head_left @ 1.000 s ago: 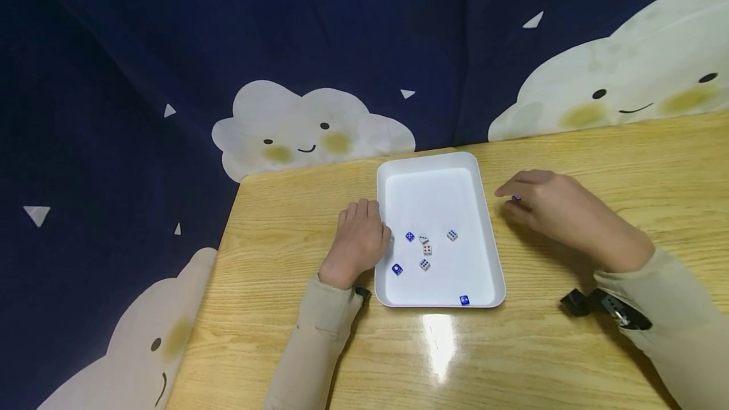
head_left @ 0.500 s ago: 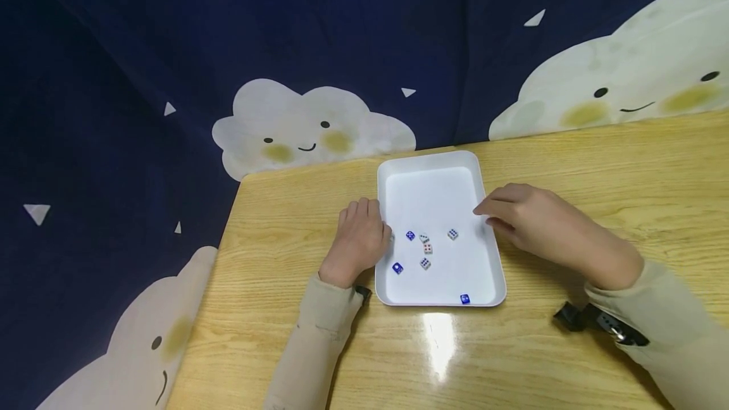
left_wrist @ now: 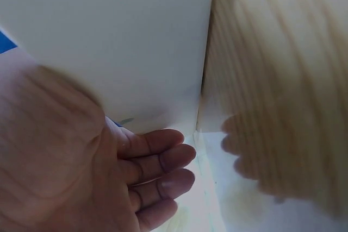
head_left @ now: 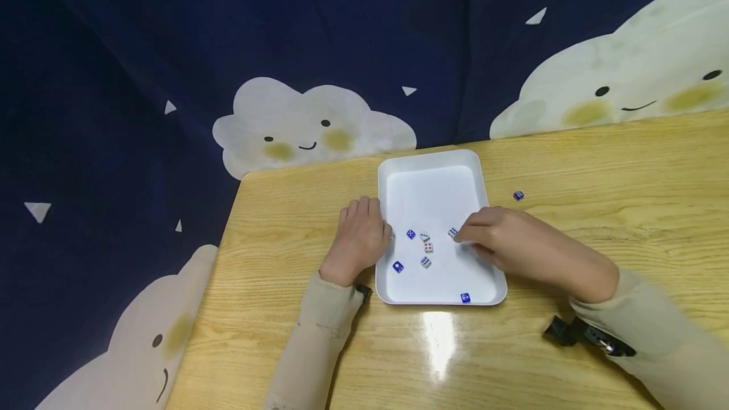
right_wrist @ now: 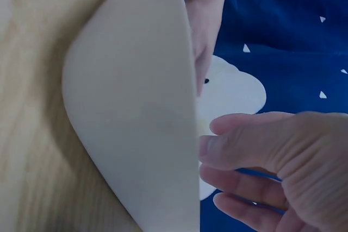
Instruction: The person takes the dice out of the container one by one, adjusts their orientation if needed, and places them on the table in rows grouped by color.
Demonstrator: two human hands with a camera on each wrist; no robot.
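Observation:
My left hand (head_left: 359, 236) grips the left wall of a shallow white tray (head_left: 438, 305). Its fingers (left_wrist: 163, 158) lie along the tray's outside in the left wrist view. Over the right side of the tray is my right hand (head_left: 504, 242), fingertips beside a white die with blue pips (head_left: 452, 232). In the right wrist view its thumb (right_wrist: 217, 153) and fingers look relaxed, with their tips hidden behind the tray wall. Farther left in the tray lie blue dice, such as one (head_left: 398, 266) near the left wall, and white dice, one with red pips (head_left: 428, 247).
A blue die (head_left: 518, 195) lies on the wooden table (head_left: 626, 169) to the tray's right. Another blue die (head_left: 465, 297) sits by the tray's near wall. Dark blue cloth (head_left: 342, 24) with clouds hangs behind the table.
My right hand has moved left from the blue die on the table, over the tray's right wall, to the white die. That blue die now shows uncovered. My left hand stays put.

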